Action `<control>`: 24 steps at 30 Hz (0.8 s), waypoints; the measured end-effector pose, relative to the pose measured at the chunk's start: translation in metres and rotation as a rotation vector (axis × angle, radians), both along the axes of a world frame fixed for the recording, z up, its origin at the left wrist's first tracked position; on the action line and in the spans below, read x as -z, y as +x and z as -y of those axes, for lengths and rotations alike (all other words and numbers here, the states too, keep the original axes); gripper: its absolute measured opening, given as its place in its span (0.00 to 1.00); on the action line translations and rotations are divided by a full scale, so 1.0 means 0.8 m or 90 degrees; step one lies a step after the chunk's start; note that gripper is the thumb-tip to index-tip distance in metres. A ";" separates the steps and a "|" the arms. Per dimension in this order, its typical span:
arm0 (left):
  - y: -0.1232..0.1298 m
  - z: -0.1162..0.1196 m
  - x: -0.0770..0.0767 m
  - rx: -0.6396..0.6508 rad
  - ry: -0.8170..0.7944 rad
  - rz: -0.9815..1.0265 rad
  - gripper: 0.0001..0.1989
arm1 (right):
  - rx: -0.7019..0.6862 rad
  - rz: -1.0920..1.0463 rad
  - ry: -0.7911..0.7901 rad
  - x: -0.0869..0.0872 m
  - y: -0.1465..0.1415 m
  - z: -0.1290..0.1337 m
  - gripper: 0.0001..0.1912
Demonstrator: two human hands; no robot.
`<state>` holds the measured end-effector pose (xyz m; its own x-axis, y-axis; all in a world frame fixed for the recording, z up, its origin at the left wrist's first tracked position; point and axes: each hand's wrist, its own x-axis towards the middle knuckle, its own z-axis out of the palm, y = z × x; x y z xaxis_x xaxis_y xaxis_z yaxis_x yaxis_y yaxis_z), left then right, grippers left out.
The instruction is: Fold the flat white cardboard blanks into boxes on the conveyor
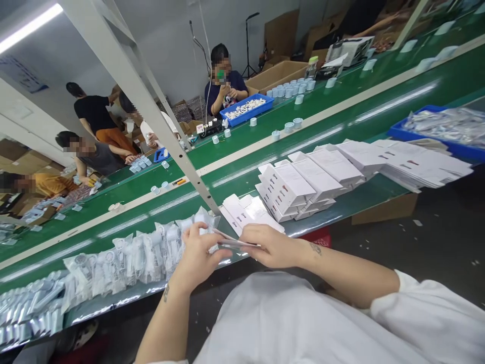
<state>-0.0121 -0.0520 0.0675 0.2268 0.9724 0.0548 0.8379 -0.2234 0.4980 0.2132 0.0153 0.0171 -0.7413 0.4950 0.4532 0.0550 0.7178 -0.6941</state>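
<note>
My right hand [267,245] is closed on a thin white carton [231,241], seen nearly edge-on, which juts out to the left from its fingers. At the carton's left end is my left hand [199,253], its thumb and fingers apart; whether they touch the carton is unclear. Just beyond the hands lie white printed cartons [242,212] on the bench edge. Stacked, formed white boxes [290,189] with small printed pictures stand to the right of them. Clear bags [142,255] with pale blue and white parts are lined up left of my left hand.
A green conveyor [242,174] runs diagonally past a metal post [182,156]. Flat cartons [409,162] are piled at right, near a blue tray [401,130] of bagged parts. Silvery packets [30,308] lie at far left. Several people work across the belt.
</note>
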 end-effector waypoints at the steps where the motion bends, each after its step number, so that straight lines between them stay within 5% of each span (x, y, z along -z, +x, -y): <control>1: -0.002 0.002 -0.007 0.042 -0.044 0.008 0.07 | -0.026 0.009 -0.018 -0.003 0.003 0.003 0.11; 8: 0.004 0.019 -0.014 0.184 -0.180 0.089 0.08 | -0.198 0.052 -0.147 0.018 0.012 0.006 0.12; 12: 0.010 0.025 -0.015 0.211 -0.154 0.113 0.10 | -0.273 0.204 -0.290 0.037 0.001 -0.024 0.63; 14: 0.006 0.026 -0.024 0.230 -0.129 0.108 0.10 | -0.331 0.262 -0.350 0.037 -0.006 -0.037 0.79; 17: -0.016 0.021 -0.031 0.252 -0.100 0.151 0.07 | -0.377 0.221 -0.384 0.029 -0.015 -0.050 0.74; 19: -0.035 0.012 -0.024 0.179 -0.025 0.304 0.13 | -0.347 0.142 -0.386 0.023 -0.018 -0.059 0.63; 22: -0.049 -0.003 0.009 -0.006 0.063 0.583 0.31 | -0.335 0.065 -0.389 0.015 -0.024 -0.072 0.54; 24: -0.039 -0.011 0.033 -0.036 -0.028 0.718 0.36 | -0.380 0.052 -0.404 0.012 -0.032 -0.079 0.49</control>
